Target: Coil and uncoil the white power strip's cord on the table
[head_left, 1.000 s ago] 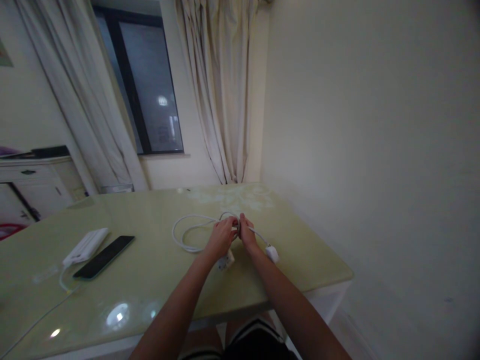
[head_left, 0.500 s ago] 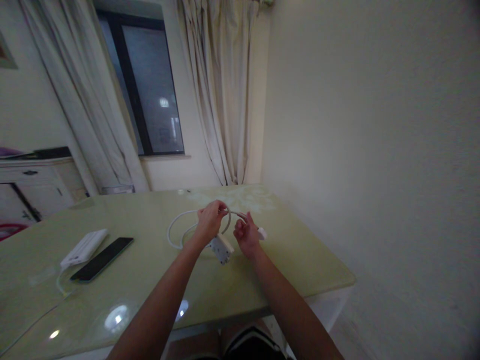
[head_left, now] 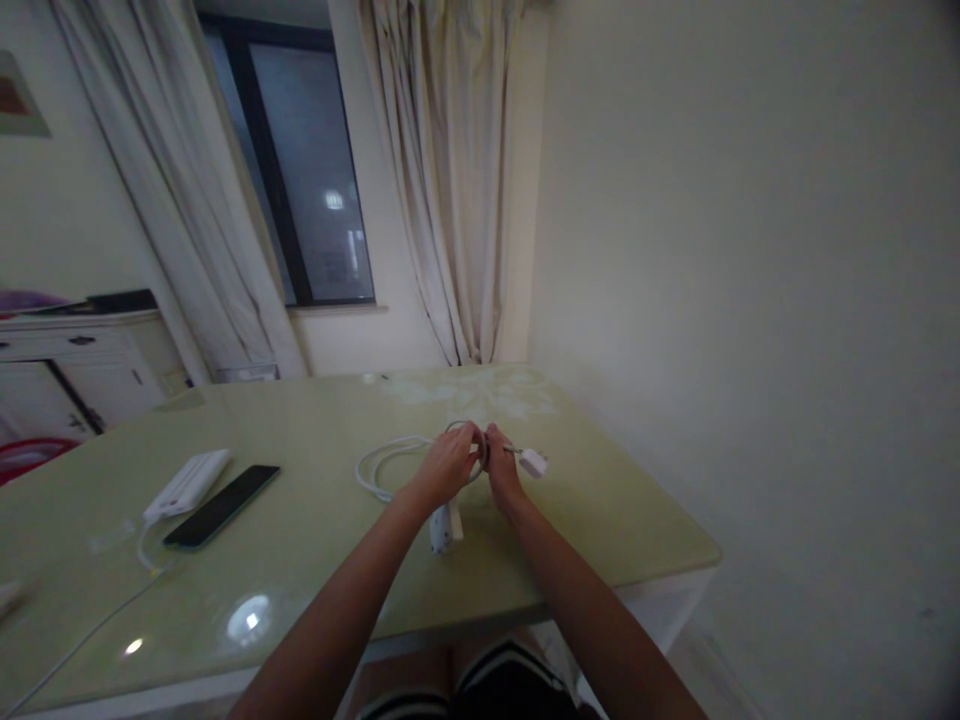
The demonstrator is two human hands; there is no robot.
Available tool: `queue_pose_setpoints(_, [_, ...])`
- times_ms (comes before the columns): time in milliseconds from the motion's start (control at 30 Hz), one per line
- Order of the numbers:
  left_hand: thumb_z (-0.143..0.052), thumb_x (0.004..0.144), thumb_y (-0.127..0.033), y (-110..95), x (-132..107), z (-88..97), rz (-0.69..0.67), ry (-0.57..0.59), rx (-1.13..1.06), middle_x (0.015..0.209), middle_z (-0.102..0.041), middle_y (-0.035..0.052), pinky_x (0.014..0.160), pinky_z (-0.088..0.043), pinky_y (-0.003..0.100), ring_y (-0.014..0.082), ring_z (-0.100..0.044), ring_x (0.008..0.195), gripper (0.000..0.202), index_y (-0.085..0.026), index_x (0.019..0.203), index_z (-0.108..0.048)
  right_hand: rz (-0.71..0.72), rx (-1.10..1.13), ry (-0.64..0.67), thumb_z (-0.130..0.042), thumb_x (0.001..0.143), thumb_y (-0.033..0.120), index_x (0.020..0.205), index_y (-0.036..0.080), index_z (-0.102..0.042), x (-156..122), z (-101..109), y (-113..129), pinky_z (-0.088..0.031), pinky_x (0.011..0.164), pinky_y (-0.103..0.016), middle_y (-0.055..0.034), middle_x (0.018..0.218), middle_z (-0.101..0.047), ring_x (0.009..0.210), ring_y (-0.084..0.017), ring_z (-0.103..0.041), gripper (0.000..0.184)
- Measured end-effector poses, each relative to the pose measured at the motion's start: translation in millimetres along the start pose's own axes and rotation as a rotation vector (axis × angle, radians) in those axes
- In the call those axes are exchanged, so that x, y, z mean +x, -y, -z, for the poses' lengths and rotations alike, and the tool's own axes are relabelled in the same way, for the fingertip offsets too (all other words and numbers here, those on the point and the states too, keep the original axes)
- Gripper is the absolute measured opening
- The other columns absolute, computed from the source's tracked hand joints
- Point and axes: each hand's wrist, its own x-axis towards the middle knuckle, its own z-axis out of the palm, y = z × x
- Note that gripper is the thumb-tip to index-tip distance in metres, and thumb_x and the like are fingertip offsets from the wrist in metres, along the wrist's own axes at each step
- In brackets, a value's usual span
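Note:
A white extension cord [head_left: 361,472] is gathered in my two hands above the table. My left hand [head_left: 450,465] is closed around its looped cable. Close beside it on the right, my right hand [head_left: 502,470] pinches the cable near the plug end. The white plug [head_left: 533,462] sticks out to the right of that hand. Below my left hand is the white socket block [head_left: 447,527], partly hidden by my wrist. Loose loops of the cord spread to the left of my left hand.
A pale green glossy table [head_left: 315,600] reaches to the wall on the right. On its left lie a black phone [head_left: 223,507] and a white power bank [head_left: 187,485] with a thin cable [head_left: 90,632]. Behind stand curtains [head_left: 457,180] and a white cabinet [head_left: 97,365].
My hands have come together, the right one now against the cable loop. The plug points out farther right, and the socket block has turned and hangs slightly lower. The view has shifted a little.

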Motion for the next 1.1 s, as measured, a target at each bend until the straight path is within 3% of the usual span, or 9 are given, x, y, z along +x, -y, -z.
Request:
queue_pose_setpoints(133, [-0.051,0.092,-0.014,4.4,4.5,3.6,0.073,-0.033,-0.036,0.091,-0.067,0.0043,0.082,-0.048,0.033,0.0211,-0.064,0.092,0.010,-0.023,0.094,-0.054,-0.103,0.014,0.030,-0.046,0.082,0.082,0.074,0.020,-0.058,-2.1,-5.0,-1.1,-0.029,0.046,-0.025,0.0028,0.057,-0.048,0.050,-0.012,-0.042,0.063])
queue_pose_setpoints(233, [-0.051,0.092,-0.014,7.1,12.5,14.8,0.105,-0.139,-0.052,0.090,-0.068,0.0049,0.084,-0.048,0.034,0.0221,-0.064,0.094,0.010,-0.023,0.092,-0.055,-0.186,0.057,0.122,-0.061,0.073,0.080,0.079,0.021,-0.057,-4.5,-10.9,-0.2,-0.023,0.040,-0.023,0.0064,0.055,-0.046,0.042,-0.008,-0.035,0.059])
queue_pose_setpoints(400, [-0.055,0.089,-0.017,15.5,21.0,35.3,0.244,-0.339,-0.220,0.089,-0.067,0.0037,0.080,-0.049,0.033,0.0197,-0.064,0.086,0.006,-0.022,0.092,-0.054,-0.232,0.331,0.033,-0.080,0.064,0.063,0.102,0.023,-0.060,-1.2,-9.8,7.3,-0.031,0.042,-0.018,0.0038,0.077,-0.063,0.048,-0.006,-0.046,0.058])
queue_pose_setpoints(467, [-0.058,0.086,-0.018,18.6,20.5,42.6,0.273,-0.316,-0.287,0.087,-0.067,0.0022,0.075,-0.049,0.031,0.0178,-0.063,0.081,0.007,-0.021,0.091,-0.053,-0.217,0.453,-0.066,-0.080,0.066,0.062,0.101,0.024,-0.062,3.6,-4.2,11.5,-0.034,0.043,-0.019,0.0015,0.081,-0.066,0.050,-0.007,-0.048,0.055])
queue_pose_setpoints(633, [-0.063,0.083,-0.022,14.6,12.9,54.4,0.199,-0.089,-0.220,0.083,-0.066,0.0014,0.069,-0.048,0.029,0.0173,-0.062,0.076,0.013,-0.021,0.091,-0.053,-0.182,0.514,-0.178,-0.084,0.065,0.053,0.086,0.021,-0.067,11.4,6.5,16.8,-0.036,0.045,-0.020,0.0010,0.072,-0.065,0.051,-0.007,-0.047,0.042])
queue_pose_setpoints(733, [-0.068,0.084,-0.026,5.8,8.8,52.4,0.102,0.002,0.007,0.090,-0.068,0.0045,0.077,-0.048,0.034,0.0215,-0.064,0.085,0.020,-0.021,0.096,-0.054,-0.147,0.412,-0.098,-0.084,0.065,0.052,0.088,0.021,-0.068,8.1,5.2,16.2,-0.037,0.048,-0.019,0.0004,0.077,-0.067,0.055,-0.007,-0.051,0.042])
queue_pose_setpoints(833, [-0.069,0.086,-0.029,-1.7,8.8,44.2,0.012,0.006,0.180,0.100,-0.069,0.0083,0.086,-0.047,0.038,0.0261,-0.064,0.098,0.025,-0.021,0.103,-0.054,-0.146,0.284,-0.005,-0.080,0.069,0.056,0.090,0.022,-0.068,4.1,2.6,12.1,-0.036,0.050,-0.020,-0.0005,0.080,-0.069,0.058,-0.009,-0.054,0.042])
queue_pose_setpoints(1000, [-0.060,0.091,-0.024,-3.9,12.2,28.8,-0.002,0.011,0.236,0.110,-0.069,0.0089,0.092,-0.047,0.039,0.0263,-0.063,0.106,0.028,-0.022,0.118,-0.053,-0.293,0.188,0.038,-0.075,0.069,0.063,0.077,0.020,-0.066,6.1,1.3,0.0,-0.036,0.053,-0.023,-0.0002,0.070,-0.066,0.058,-0.011,-0.056,0.044])
queue_pose_setpoints(1100, [-0.056,0.091,-0.019,-1.0,12.0,23.9,-0.036,0.055,0.244,0.124,-0.064,0.0086,0.091,-0.048,0.037,0.0256,-0.060,0.112,0.035,-0.025,0.126,-0.053,-0.374,0.277,0.106,-0.068,0.070,0.072,0.079,0.021,-0.068,8.7,-0.2,-2.6,-0.040,0.056,-0.025,-0.0029,0.072,-0.068,0.062,-0.014,-0.059,0.052])
